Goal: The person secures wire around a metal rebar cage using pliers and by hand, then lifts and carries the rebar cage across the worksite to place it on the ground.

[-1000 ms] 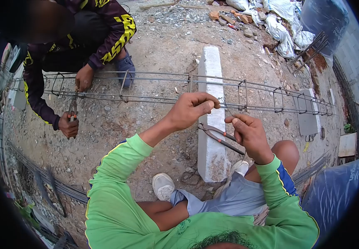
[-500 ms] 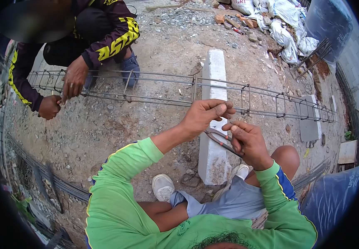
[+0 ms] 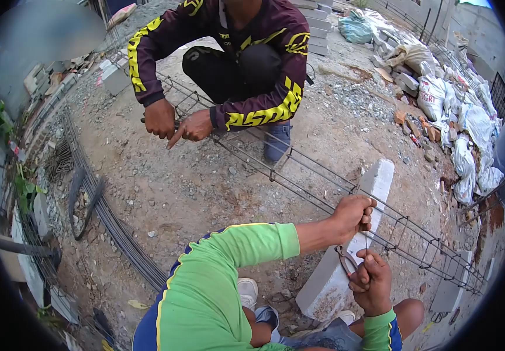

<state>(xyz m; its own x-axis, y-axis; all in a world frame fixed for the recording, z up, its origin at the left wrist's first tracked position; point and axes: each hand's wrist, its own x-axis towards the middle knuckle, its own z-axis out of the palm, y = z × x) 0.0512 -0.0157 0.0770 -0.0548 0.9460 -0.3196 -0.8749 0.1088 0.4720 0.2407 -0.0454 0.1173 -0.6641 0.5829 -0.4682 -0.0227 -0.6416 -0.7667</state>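
My left hand [image 3: 353, 219] is closed at the rebar cage [image 3: 317, 175], its fingers pinched on the upper end of a thin wire [image 3: 367, 238]. Below it, my right hand [image 3: 373, 282] is closed round the pincers [image 3: 346, 261], whose open jaws point up and left, and its thumb and forefinger pinch the wire's lower end. The cage runs diagonally over a pale concrete block [image 3: 324, 288], just beside my hands.
Across the cage a co-worker [image 3: 238, 64] squats with both hands at its far end. Long steel bars [image 3: 112, 234] lie on the ground at left. White sacks [image 3: 433, 96] and broken bricks [image 3: 422, 128] are at upper right.
The view has swung left, so the cage now slants and the co-worker appears nearer the middle. My fists have closed with the wire stretched between them. The co-worker's hands are close together.
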